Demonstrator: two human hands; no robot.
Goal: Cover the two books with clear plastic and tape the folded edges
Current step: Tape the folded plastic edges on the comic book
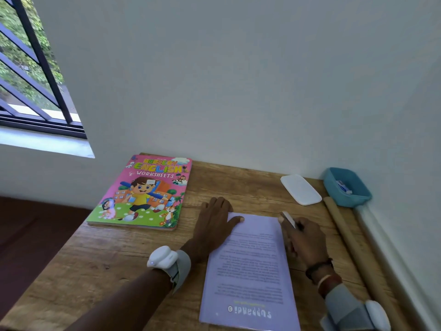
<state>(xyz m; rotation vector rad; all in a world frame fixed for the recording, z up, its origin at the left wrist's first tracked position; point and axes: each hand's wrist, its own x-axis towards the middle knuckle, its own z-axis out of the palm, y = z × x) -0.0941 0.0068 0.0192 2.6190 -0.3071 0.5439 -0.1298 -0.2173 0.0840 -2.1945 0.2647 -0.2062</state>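
On the wooden table (pixel 100 259) right below me I see the lilac book (pixel 250 271) lying flat, back cover up, its print upside down from where I look and its title end nearest the lower edge of my view. Both forearms come in over the near edge, each with a white tracker strapped at the wrist, the left tracker (pixel 162 258) beside the book and the right tracker (pixel 374 312) at the bottom right corner. My left hand (pixel 216 219) lies open and flat, palm down, at the book's far left corner, the thumb resting on the cover and the other fingers spread on the wood beyond it. My right hand (pixel 304 237) sits against the book's far right edge, fingers curled around a small pale strip (pixel 288 219) that sticks out past the knuckles; I cannot tell whether it is tape or something else. Just right of that hand a tan roll (pixel 346 240) runs along the table's right side, close to the wall. Further off to the left lies the pink book (pixel 143 192), a nursery English worksheet book, front cover up and well apart from the lilac one. At the back right I make out a flat white lid (pixel 300 189) and, in the corner just beside it, a blue tray (pixel 346 187) with a small box in it. Far left, a barred window (pixel 31 75) shows greenery outside.
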